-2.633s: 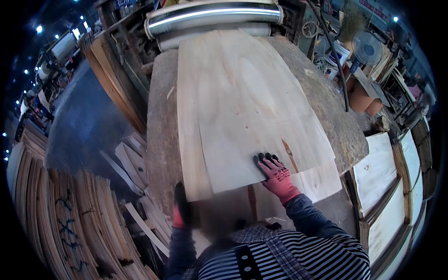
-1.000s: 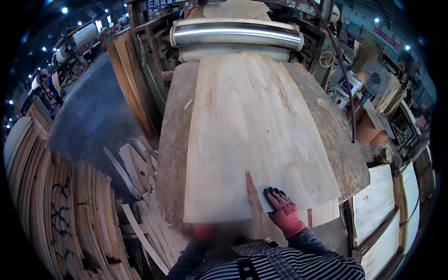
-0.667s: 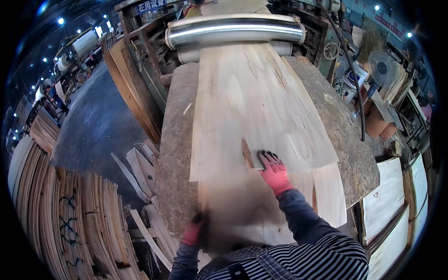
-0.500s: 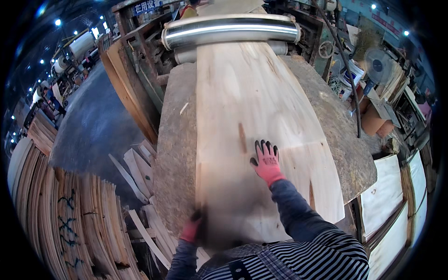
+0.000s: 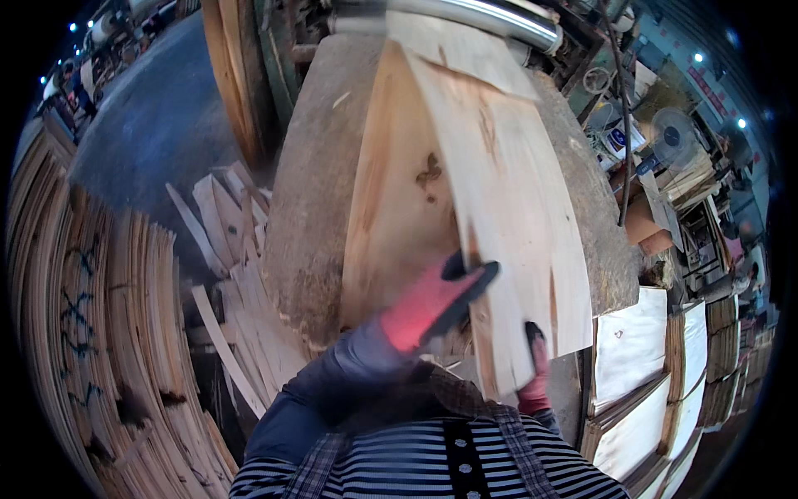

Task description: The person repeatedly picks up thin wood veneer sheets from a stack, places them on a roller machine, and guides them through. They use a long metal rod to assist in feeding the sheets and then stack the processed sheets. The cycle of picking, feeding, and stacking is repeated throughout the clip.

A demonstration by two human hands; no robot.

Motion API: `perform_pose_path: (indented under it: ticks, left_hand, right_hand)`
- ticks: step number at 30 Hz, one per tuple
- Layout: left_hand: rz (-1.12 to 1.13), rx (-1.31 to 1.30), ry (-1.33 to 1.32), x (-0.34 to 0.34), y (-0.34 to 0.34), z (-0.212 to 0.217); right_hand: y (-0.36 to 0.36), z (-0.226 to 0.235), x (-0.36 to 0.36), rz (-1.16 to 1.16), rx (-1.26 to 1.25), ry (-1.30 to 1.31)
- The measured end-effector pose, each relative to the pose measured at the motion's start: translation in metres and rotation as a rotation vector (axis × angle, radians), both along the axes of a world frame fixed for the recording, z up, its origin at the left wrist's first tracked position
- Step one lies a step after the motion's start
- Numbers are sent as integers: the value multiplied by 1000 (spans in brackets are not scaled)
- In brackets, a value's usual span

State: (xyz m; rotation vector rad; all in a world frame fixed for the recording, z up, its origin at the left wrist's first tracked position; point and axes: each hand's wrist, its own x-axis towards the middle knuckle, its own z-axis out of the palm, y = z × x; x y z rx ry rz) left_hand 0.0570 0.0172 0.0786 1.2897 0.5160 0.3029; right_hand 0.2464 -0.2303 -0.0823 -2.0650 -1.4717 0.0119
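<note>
A pale wood veneer sheet (image 5: 524,208) lies lengthwise before me, its left edge lifted and bowed. Under that edge shows another veneer surface (image 5: 391,208) with a dark knot mark. My left hand (image 5: 432,303), in a pink glove with black fingertips, reaches across to the raised edge and is closed at it, somewhat blurred. At the sheet's near right corner my right hand (image 5: 536,370), gloved alike, grips the edge with its thumb on top; its other fingers are hidden beneath.
The veneer rests on a worn brown table (image 5: 307,208), with a shiny metal roller (image 5: 507,21) at its far end. Stacked veneer (image 5: 116,333) and loose strips (image 5: 258,316) stand left. To the right are pale sheet stacks (image 5: 628,358) and a fan (image 5: 672,137).
The top sheet, flat before, now has its left edge raised. My left hand has come up and right to that edge; my right hand has drawn back to the near corner. The view has tilted down.
</note>
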Motion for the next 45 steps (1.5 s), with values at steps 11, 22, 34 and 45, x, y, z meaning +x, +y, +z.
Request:
perform_pose_path:
  ticks: [11,22,34,45]
  left_hand:
    - [481,436,173,-138,11,-298]
    - [573,752,1040,-71,-17,-248]
    - [615,620,884,-69,-8,-225]
    - [172,-28,-146,-23,-14,-55]
  right_hand:
    - [35,98,-31,114,-230,-207]
    - [222,-4,80,119,-266,-187]
    - [203,-3,42,340,-210,-150]
    - [7,-55,17,53,66,-88]
